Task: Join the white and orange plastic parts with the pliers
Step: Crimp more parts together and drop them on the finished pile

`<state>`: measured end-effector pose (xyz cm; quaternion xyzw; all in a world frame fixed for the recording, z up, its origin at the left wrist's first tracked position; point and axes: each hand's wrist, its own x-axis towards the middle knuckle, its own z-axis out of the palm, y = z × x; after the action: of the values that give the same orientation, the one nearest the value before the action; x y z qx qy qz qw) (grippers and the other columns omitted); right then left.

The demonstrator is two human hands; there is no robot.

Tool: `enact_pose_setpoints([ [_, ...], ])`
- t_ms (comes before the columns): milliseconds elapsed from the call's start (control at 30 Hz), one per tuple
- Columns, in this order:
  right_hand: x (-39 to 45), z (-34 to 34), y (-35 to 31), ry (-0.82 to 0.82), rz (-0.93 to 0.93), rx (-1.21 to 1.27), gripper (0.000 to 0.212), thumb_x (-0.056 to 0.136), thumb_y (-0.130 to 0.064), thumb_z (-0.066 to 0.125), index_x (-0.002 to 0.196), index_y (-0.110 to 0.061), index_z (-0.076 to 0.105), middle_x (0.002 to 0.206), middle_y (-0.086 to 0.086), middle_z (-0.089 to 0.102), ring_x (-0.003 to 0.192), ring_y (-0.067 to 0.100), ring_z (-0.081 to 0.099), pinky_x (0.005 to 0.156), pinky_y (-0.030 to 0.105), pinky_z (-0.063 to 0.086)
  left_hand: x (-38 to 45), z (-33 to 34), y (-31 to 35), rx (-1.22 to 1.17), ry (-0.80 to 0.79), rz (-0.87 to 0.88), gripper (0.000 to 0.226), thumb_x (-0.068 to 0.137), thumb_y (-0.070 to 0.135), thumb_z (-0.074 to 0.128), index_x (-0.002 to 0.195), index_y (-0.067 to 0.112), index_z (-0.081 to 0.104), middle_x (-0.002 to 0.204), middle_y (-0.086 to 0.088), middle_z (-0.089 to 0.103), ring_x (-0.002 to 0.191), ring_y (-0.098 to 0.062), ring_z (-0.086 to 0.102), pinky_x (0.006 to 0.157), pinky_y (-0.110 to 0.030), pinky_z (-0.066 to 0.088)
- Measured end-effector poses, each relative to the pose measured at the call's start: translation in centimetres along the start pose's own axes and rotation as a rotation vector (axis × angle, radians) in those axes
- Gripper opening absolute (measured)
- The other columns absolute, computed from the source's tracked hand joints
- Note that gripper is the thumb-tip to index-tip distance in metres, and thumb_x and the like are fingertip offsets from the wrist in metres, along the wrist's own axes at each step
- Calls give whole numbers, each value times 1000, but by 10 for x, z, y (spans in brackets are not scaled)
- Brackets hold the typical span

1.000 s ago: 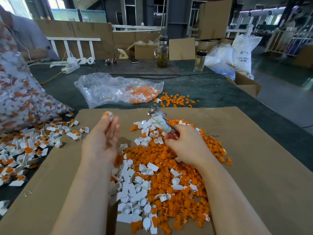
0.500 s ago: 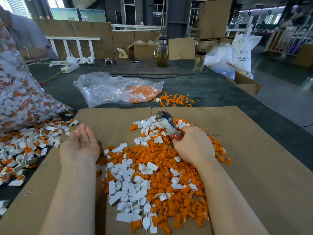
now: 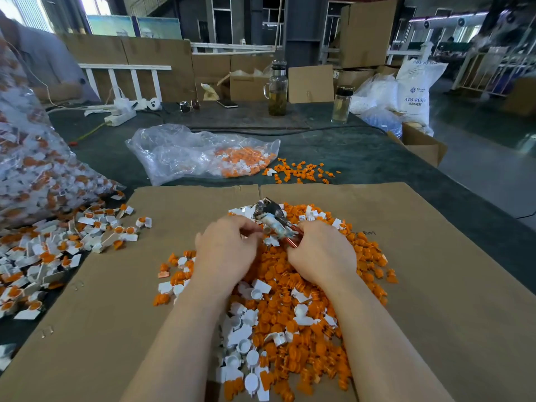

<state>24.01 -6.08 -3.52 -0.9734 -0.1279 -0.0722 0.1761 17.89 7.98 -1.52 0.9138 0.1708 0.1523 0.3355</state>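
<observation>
Head camera looks down on the pliers (image 3: 271,217), which lie tilted over the far edge of a heap of orange parts (image 3: 290,309) and white parts (image 3: 243,335), metal head pointing away, taped body and red handles toward the person. The right hand (image 3: 320,252) has its fingers curled round the handles. The left hand (image 3: 224,246) sits just beside it, fingertips bent and pinching something small close to the pliers' body; what it grips is too small to tell. The heap rests on a cardboard sheet (image 3: 435,285) laid over a dark table (image 3: 362,158). Joined pieces (image 3: 63,248) are scattered off the sheet's left edge, before a full plastic bag (image 3: 34,172). Farther back lies a flatter clear bag (image 3: 200,153) with loose orange pieces (image 3: 298,171) just beside it.
</observation>
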Motion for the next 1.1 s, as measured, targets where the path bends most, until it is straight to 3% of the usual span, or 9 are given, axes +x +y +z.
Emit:
enact_pose_setpoints([
  [67, 0, 0, 0, -11, 22, -7, 15, 85, -41, 62, 85, -27, 57, 71, -9, 52, 57, 6, 45, 42, 21, 28, 2, 9, -2, 156, 6, 54, 11, 95, 39, 60, 99, 39, 70, 105, 15, 59, 113, -17, 52, 106, -48, 31],
  [200, 1, -2, 1, -35, 47, -10, 17, 85, -43, 63, 87, -27, 58, 73, -9, 54, 59, 7, 50, 43, 22, 32, 2, 22, -4, 328, -8, 193, 27, 99, 39, 50, 123, 40, 62, 126, 10, 56, 121, -18, 44, 92, -41, 27],
  [400, 1, -2, -1, -59, 40, 14, 15, 84, -40, 62, 90, -26, 60, 75, -7, 57, 62, 10, 53, 44, 22, 34, 5, 25, -6, 380, -96, 190, 33, 99, 41, 47, 130, 36, 57, 134, 7, 51, 125, -21, 40, 94, -42, 29],
  [633, -1, -3, -2, -8, 15, 24, 14, 87, -39, 59, 89, -25, 57, 72, -9, 51, 59, 8, 48, 43, 22, 31, 3, 19, -4, 188, -70, 134, 18, 90, 27, 62, 107, 28, 59, 106, 9, 55, 108, -18, 51, 94, -40, 39],
  [700, 0, -5, -2, 36, 18, 59, 15, 88, -39, 57, 84, -25, 54, 71, -8, 51, 60, 10, 49, 45, 23, 33, 2, 16, -5, 96, -37, 133, 12, 88, 25, 68, 89, 30, 58, 91, 16, 52, 92, -13, 54, 81, -31, 45],
  [767, 1, -9, 0, 73, 25, 150, 19, 90, -39, 56, 76, -26, 51, 69, -8, 54, 61, 11, 54, 46, 24, 35, 1, 14, -3, 22, -3, 106, 21, 88, 26, 71, 78, 34, 54, 84, 18, 53, 78, -4, 52, 63, -18, 38],
  [900, 1, -15, 0, 72, 38, 479, 18, 90, -34, 58, 75, -22, 57, 69, -1, 63, 61, 17, 61, 49, 30, 44, -1, 9, 3, -228, 91, 7, 17, 86, 31, 75, 78, 32, 60, 78, 15, 62, 66, 3, 59, 48, -11, 37],
  [1000, 0, -18, -3, 44, 52, 736, 14, 89, -29, 59, 85, -16, 62, 83, 9, 71, 68, 24, 67, 64, 44, 58, -1, 4, 8, -412, 106, -32, 16, 85, 28, 77, 82, 31, 61, 82, 8, 66, 74, -4, 62, 58, -15, 41],
  [1100, -3, -20, -6, 67, 24, 810, 14, 86, -25, 60, 78, -13, 58, 81, 12, 70, 63, 19, 62, 57, 40, 52, -4, 1, 11, -579, 59, -68, 17, 86, 19, 75, 88, 31, 64, 91, 1, 71, 87, -16, 69, 79, -30, 55],
])
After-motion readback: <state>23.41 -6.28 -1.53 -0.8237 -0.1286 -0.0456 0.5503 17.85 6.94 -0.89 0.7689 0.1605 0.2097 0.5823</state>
